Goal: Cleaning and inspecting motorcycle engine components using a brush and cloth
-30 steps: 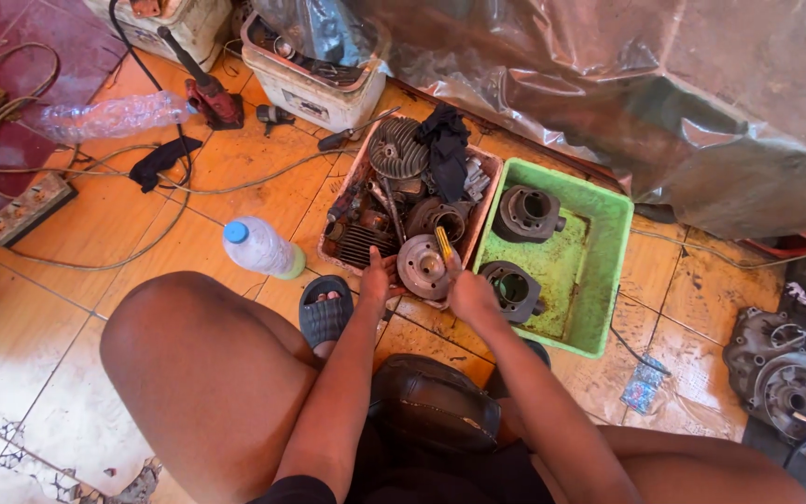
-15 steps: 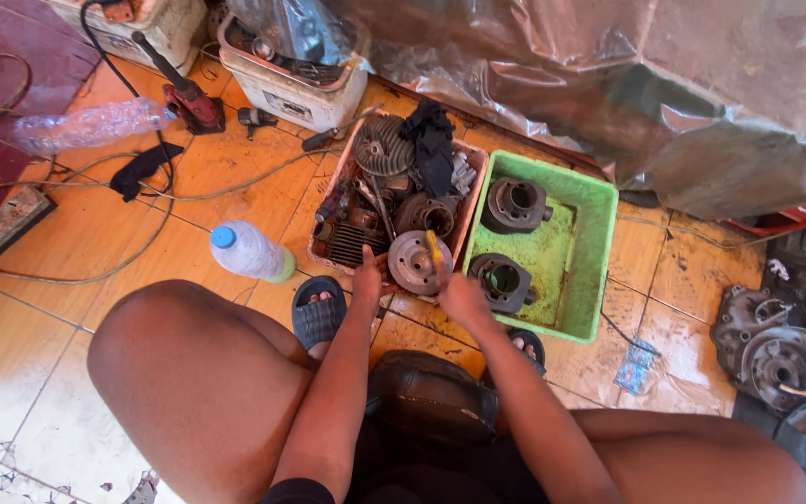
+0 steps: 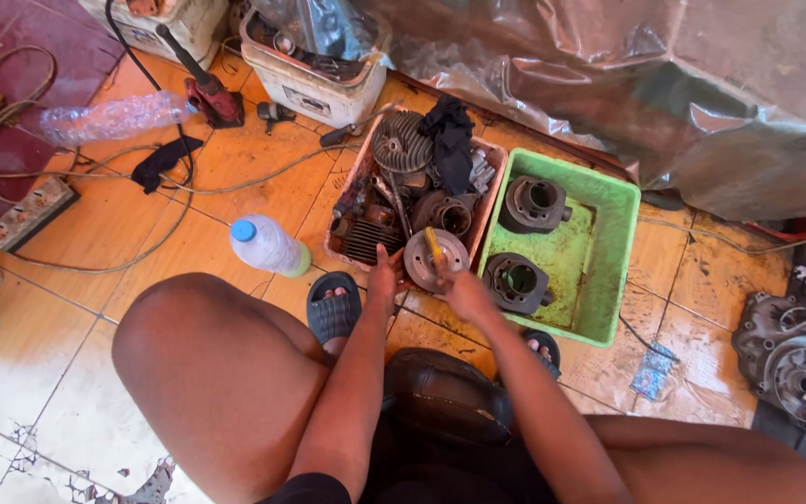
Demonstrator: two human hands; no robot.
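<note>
Round part: a grey round metal disc with a hollow centre (image 3: 437,259) stands tilted at the near rim of the pink plastic tray of dark engine parts (image 3: 492,201), at the tray's 6 o'clock.
Left hand: the left hand (image 3: 385,277) touches the disc's rim at its 9 o'clock, thumb and fingers pressed to the edge, grasping it.
Right hand: the right hand (image 3: 464,289) sits at the disc's 4 o'clock, fingers clenched round a thin yellow-handled tool (image 3: 432,245) whose tip lies on the disc's face.
Edges: the disc leans on the tray's near rim; just beside it at 3 o'clock is the wall of the green plastic bin (image 3: 608,280), which holds two dark finned cylinders (image 3: 518,281).
Feet: a foot in a dark sandal (image 3: 333,308) is near the left hand, at its 8 o'clock.
Open room: bare orange tiled floor (image 3: 132,224) spreads toward 9 o'clock, past a clear plastic bottle with a blue cap (image 3: 268,245).
Far side: crumpled plastic sheeting (image 3: 664,84) closes off 12 to 2 o'clock.
</note>
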